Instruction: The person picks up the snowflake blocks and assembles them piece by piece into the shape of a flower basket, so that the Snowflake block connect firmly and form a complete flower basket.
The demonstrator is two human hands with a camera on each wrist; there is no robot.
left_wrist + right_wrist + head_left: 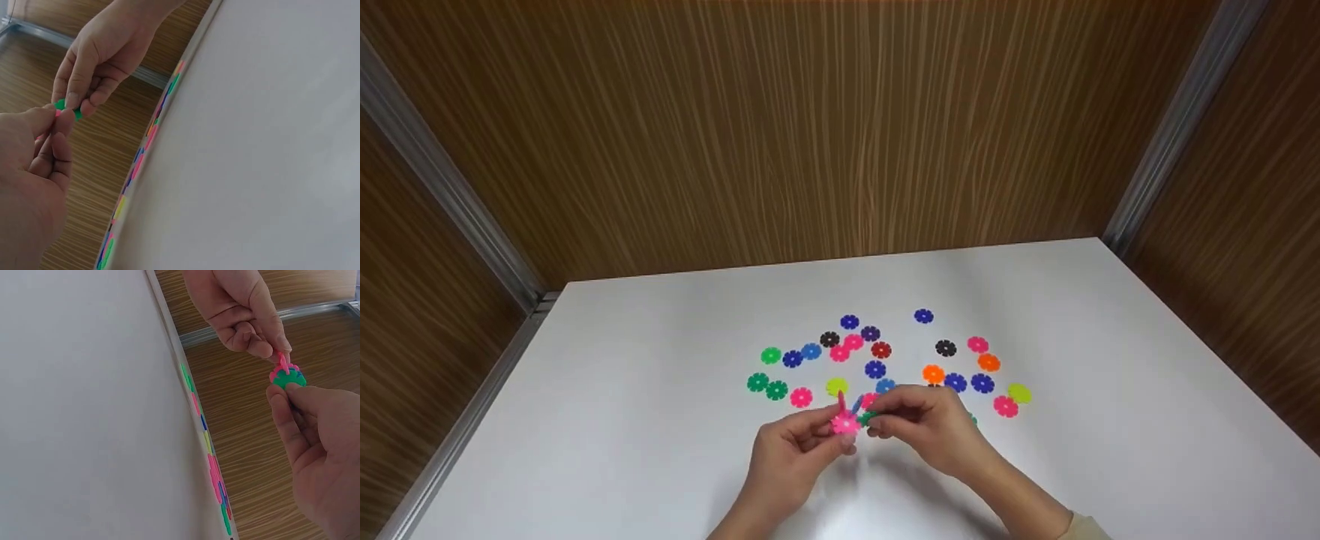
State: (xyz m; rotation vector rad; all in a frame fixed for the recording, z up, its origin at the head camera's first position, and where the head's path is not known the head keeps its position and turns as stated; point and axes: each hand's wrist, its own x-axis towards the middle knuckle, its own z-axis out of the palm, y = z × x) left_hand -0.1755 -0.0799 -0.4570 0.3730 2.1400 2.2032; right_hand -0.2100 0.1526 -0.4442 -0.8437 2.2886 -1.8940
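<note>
In the head view, my left hand pinches a pink notched flower disc above the table's near part. A second pink disc, seen edge-on, and a blue disc stand up beside it, seemingly joined to it. Thumb and fingers of my right hand pinch a green flower disc against this cluster. The right wrist view shows the green disc in front of the pink and blue ones; whether its slot is engaged I cannot tell. Fingers partly cover the pieces in the left wrist view.
Loose flower discs in several colours lie flat on the white table beyond the hands, among them an orange disc, a dark red disc and a yellow disc. A wood-grain panel stands behind, with more at both sides.
</note>
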